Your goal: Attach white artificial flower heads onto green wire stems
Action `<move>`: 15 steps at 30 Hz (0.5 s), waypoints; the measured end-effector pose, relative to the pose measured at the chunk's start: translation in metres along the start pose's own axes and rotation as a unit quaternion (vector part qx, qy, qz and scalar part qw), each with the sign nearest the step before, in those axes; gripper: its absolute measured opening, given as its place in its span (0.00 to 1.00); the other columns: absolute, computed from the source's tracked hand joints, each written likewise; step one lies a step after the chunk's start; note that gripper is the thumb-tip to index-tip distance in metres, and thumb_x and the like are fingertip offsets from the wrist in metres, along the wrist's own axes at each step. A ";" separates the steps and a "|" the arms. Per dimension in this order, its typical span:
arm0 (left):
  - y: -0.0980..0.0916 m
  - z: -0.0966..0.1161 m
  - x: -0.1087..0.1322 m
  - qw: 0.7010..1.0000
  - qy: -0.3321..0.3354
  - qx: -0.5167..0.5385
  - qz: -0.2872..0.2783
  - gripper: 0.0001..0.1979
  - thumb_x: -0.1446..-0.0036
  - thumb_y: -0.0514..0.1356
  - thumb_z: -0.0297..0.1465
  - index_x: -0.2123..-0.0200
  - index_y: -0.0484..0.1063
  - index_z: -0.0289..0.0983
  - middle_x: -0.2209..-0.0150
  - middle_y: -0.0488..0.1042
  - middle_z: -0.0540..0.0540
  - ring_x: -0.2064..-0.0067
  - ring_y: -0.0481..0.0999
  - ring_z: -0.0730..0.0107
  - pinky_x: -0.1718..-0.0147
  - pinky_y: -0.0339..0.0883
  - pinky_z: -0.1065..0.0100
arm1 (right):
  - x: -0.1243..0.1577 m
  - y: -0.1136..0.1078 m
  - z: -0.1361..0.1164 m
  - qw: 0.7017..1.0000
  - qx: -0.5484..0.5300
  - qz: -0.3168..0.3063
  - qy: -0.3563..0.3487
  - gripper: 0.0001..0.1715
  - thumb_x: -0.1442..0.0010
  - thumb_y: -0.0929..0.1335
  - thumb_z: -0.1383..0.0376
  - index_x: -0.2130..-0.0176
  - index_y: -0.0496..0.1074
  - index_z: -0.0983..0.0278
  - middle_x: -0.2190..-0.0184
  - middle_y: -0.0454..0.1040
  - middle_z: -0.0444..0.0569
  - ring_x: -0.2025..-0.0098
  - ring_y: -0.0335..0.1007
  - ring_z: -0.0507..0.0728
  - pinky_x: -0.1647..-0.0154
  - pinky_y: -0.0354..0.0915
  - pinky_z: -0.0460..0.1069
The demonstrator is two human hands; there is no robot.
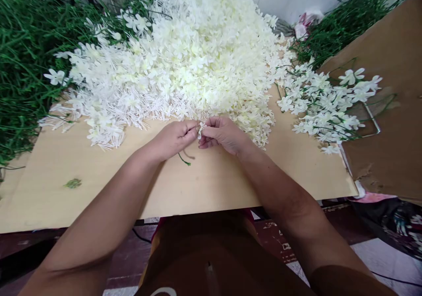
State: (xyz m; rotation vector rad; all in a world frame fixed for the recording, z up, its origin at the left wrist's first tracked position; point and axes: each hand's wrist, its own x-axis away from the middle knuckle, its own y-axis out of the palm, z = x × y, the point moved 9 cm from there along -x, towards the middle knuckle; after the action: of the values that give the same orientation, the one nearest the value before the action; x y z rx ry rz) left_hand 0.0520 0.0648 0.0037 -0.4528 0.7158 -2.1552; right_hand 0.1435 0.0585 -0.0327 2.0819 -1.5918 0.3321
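Observation:
Both hands meet over the table, just in front of a big heap of white artificial flowers [211, 54]. My left hand [176, 138] is closed, its thumb and fingers pinching a green plastic stem [184, 160] whose end pokes out below. Between the fingertips of both hands sits one small white flower [201, 130]. My right hand [226, 134] pinches that flower between thumb and forefinger, with the other fingers curled beneath. Where the stem and flower meet is hidden by the fingers.
Green stems [26, 63] are piled at the left, and more stems [343, 23] lie at the back right. White flowers on stems [326, 102] gather beside a cardboard sheet [389, 124] on the right. A green scrap [73, 183] rests on the table [211, 186].

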 end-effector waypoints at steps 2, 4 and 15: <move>-0.001 -0.002 0.005 1.000 -0.010 -0.009 -0.020 0.18 0.38 0.50 0.43 0.74 0.64 0.38 0.75 0.68 0.51 0.71 0.67 0.71 0.69 0.60 0.70 | 0.002 0.002 -0.001 0.998 0.050 -0.035 -0.004 0.12 0.50 0.71 0.77 0.77 0.67 0.65 0.84 0.73 0.41 0.80 0.70 0.48 0.74 0.74 0.44; -0.011 -0.007 0.010 0.999 -0.021 -0.027 -0.011 0.21 0.37 0.50 0.46 0.76 0.63 0.39 0.77 0.65 0.51 0.73 0.65 0.71 0.71 0.57 0.70 | 0.005 -0.001 -0.003 0.990 0.131 -0.055 -0.015 0.10 0.50 0.72 0.75 0.75 0.68 0.65 0.82 0.74 0.42 0.79 0.70 0.48 0.75 0.72 0.44; -0.101 -0.059 0.040 0.947 -0.122 -0.087 0.283 0.09 0.40 0.56 0.33 0.73 0.70 0.40 0.77 0.65 0.52 0.71 0.61 0.70 0.72 0.49 0.65 | 0.018 0.032 -0.081 0.789 0.547 0.089 -0.265 0.08 0.39 0.66 0.73 0.69 0.74 0.66 0.67 0.76 0.50 0.64 0.69 0.55 0.59 0.63 0.52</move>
State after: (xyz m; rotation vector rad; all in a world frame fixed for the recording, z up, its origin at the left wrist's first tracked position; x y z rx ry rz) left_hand -0.0624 0.1055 0.0246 -0.5213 0.7840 -1.4761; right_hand 0.1269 0.0798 0.0519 3.0700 -2.2540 1.0067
